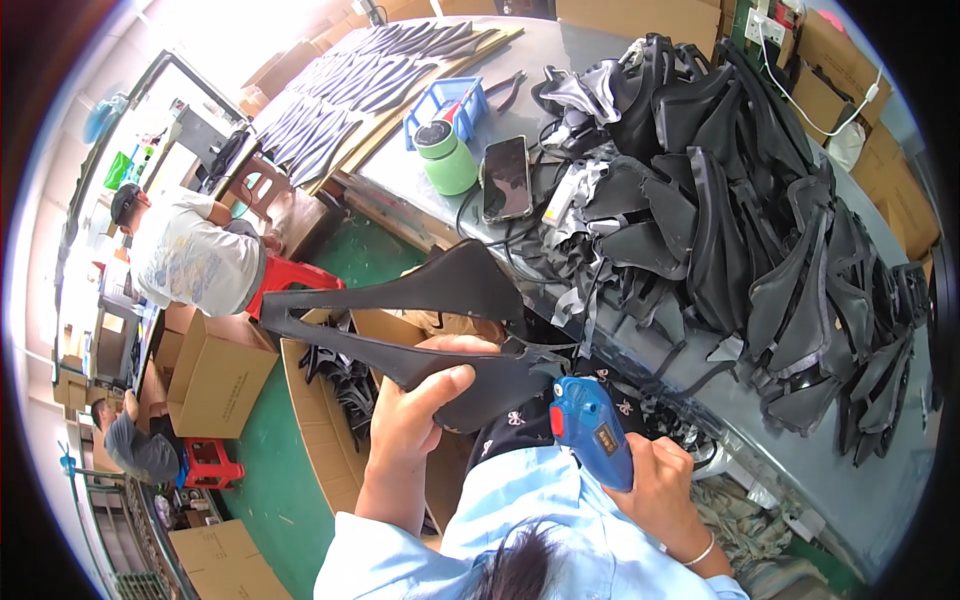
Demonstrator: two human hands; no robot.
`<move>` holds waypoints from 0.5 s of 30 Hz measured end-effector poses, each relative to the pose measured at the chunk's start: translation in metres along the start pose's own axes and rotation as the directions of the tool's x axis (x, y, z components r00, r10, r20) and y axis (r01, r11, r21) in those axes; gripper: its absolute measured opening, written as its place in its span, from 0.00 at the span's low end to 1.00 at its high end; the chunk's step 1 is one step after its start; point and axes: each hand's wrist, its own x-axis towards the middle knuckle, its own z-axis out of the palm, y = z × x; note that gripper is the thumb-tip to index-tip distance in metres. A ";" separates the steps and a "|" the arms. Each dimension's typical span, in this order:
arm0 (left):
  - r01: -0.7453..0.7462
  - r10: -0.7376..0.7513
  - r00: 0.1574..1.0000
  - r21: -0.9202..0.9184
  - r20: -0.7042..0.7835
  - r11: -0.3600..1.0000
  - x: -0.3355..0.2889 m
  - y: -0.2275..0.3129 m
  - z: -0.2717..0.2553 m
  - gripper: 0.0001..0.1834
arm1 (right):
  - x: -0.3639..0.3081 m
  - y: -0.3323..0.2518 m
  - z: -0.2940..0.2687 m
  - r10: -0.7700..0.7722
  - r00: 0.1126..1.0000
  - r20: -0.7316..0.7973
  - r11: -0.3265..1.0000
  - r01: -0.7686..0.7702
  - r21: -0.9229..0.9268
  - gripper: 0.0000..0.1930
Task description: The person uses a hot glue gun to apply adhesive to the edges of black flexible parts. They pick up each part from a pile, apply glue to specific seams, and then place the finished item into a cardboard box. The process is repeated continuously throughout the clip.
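My left hand [408,412] is closed round one wing of a black bicycle saddle cover [455,290], thumb on top. The piece has a long open slot down its middle, and its narrow nose points left. Gripped in my right hand [658,492] is a blue handheld power cutter [592,425] with a red button and a small display. Its head is at the wide rear edge of the cover, where ragged trim hangs; whether the blades touch the material I cannot tell.
A heap of black saddle covers [690,215] covers the grey table [800,490] at right. A phone [507,178], green bottle [445,160] and blue basket [440,100] stand behind. An open carton [315,430] is at my left; two people sit farther left.
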 end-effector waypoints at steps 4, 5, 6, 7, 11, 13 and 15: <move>0.032 -0.030 0.999 0.092 -0.029 0.995 0.000 0.003 0.006 0.16 | 0.000 -0.003 0.004 -0.015 1.000 -0.002 1.000 0.015 -0.013 0.27; 0.044 -0.041 0.999 0.115 -0.030 0.992 -0.001 0.003 0.006 0.15 | 0.000 -0.003 0.005 -0.026 1.000 0.003 1.000 0.026 -0.017 0.27; 0.055 -0.052 0.998 0.136 -0.031 0.989 -0.001 0.002 0.005 0.15 | 0.000 -0.003 0.007 -0.037 0.999 0.008 0.999 0.037 -0.022 0.27; 0.068 -0.063 0.997 0.157 -0.032 0.985 -0.001 0.000 0.003 0.15 | 0.000 -0.004 0.008 -0.042 0.999 0.010 0.999 0.043 -0.019 0.27; 0.082 -0.064 0.993 0.195 -0.098 0.977 -0.003 -0.013 -0.010 0.12 | 0.001 -0.005 0.014 -0.044 0.999 0.032 0.999 0.043 0.008 0.28; 0.045 -0.011 0.971 0.137 -0.238 0.990 -0.013 -0.030 -0.027 0.12 | 0.003 -0.006 0.016 -0.044 0.998 0.048 0.999 0.043 0.032 0.28; 0.000 0.012 0.932 0.033 -0.363 0.999 -0.019 -0.059 -0.063 0.11 | 0.004 -0.003 0.016 -0.022 0.998 0.052 0.999 0.020 0.039 0.29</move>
